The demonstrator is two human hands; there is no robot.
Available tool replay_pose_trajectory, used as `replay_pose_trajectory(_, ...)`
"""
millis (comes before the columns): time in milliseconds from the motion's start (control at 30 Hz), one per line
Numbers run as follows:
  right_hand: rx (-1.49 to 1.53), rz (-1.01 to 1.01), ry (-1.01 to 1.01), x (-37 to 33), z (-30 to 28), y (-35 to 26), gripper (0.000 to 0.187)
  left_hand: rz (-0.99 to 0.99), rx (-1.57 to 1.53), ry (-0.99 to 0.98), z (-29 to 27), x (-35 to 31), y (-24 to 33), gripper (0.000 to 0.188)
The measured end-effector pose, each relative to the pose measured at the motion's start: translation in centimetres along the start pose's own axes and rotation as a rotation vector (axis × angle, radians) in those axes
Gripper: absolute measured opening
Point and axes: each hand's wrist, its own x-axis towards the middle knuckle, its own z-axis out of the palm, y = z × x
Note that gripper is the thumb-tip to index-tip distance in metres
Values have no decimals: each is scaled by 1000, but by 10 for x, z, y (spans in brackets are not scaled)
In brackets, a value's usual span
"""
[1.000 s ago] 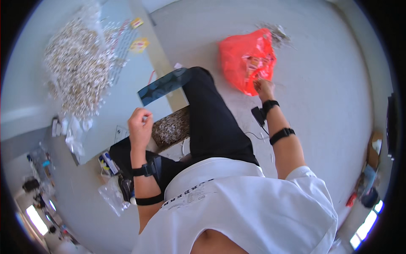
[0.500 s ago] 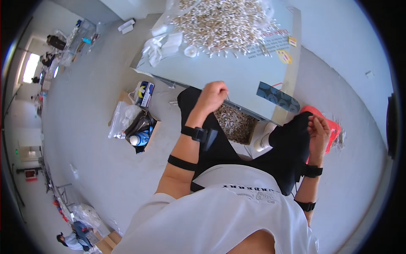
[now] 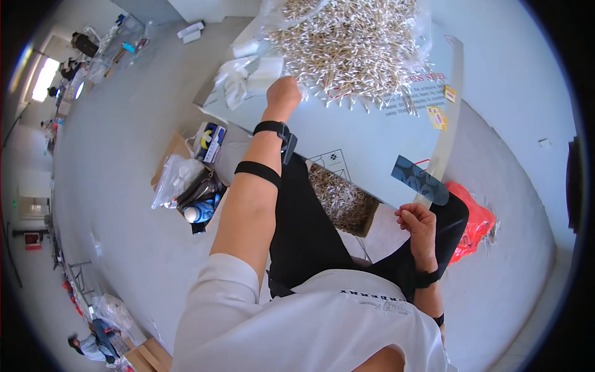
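From my remote seat I watch the left hand [image 3: 284,99] reach over the table [image 3: 372,146], its fingers curled tight with the back turned to me; a pale edge shows past the knuckles, but I cannot tell whether it is grasped. The right hand [image 3: 418,229] hangs at the table's near right corner, fingers bent and thumb close to the fingertips; I cannot make out anything thin between them. Just beyond the left hand, on the table, the cotton swabs [image 3: 353,53] form a loose, bristly heap of slim tan sticks with fuzzy white tips, spilling from filmy clear plastic that the upper edge of my view cuts off. Left of them on the table lie smooth white packs [image 3: 263,74] and crumpled translucent bags [image 3: 234,84], partly covered by that hand. Across the table's right edge, near the right hand, lies a dark, glossy strip [image 3: 421,181] with one rounded end and a pattern of circles. Below the table's near edge, a box [image 3: 344,195] holds more swabs, its far side hidden by the tabletop. Right of the table, a crinkled red plastic bag [image 3: 477,223] sits half behind the knee; left of the table stands an open carton [image 3: 198,211], its crowded contents hard to separate.
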Motion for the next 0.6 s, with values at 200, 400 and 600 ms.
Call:
replay_pose_trajectory(200,60,39,27,9,7,5,11,199,408,-153,12,3,10,10)
replay_pose_trajectory(400,74,55,-2,15,4,4,9,217,352,-185,-6,2,9,15)
replay_pose_trajectory(600,128,71,-8,21,0,13,10,22,305,-79,-28,-4,52,11)
